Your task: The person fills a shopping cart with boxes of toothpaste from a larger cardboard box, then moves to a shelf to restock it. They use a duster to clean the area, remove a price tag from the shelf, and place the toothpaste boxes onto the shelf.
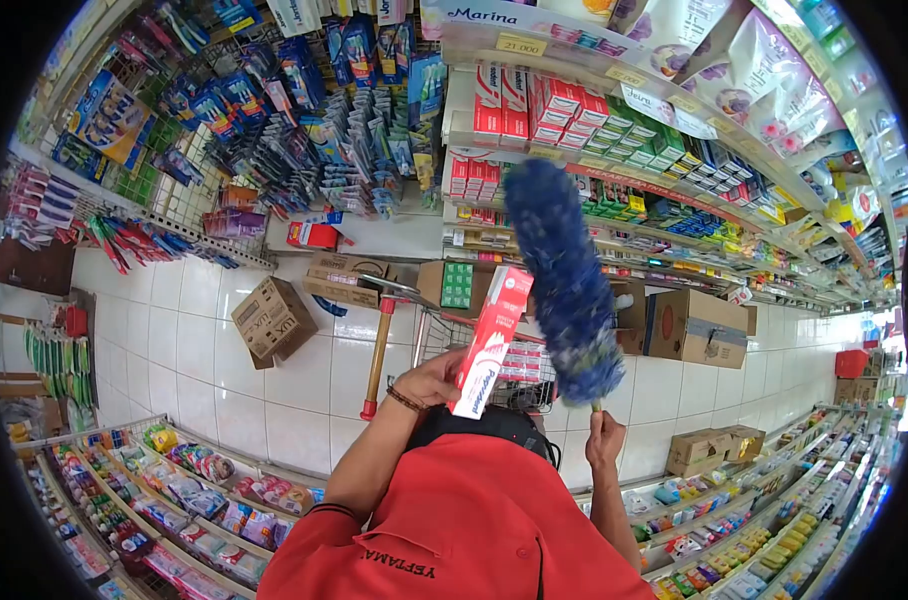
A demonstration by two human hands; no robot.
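My left hand (436, 379), with a beaded bracelet at the wrist, is closed around the lower end of a red and white toothpaste box (492, 338). The box stands tilted in front of my chest. On the other side, my right hand (605, 438) grips the short handle of a blue fluffy duster (562, 275). The duster's head points up and away, in front of the toothpaste shelves. Behind the toothpaste box is a shopping cart (421, 338) with more red boxes (524, 362) in it, partly hidden.
Shelves of toothpaste boxes (570, 108) stand ahead, and toothbrush racks (349, 150) hang at the left. Cardboard boxes (272, 320) sit on the tiled floor (214, 370), including a large carton (696, 328) at the right. Stocked shelves (174, 500) run behind me.
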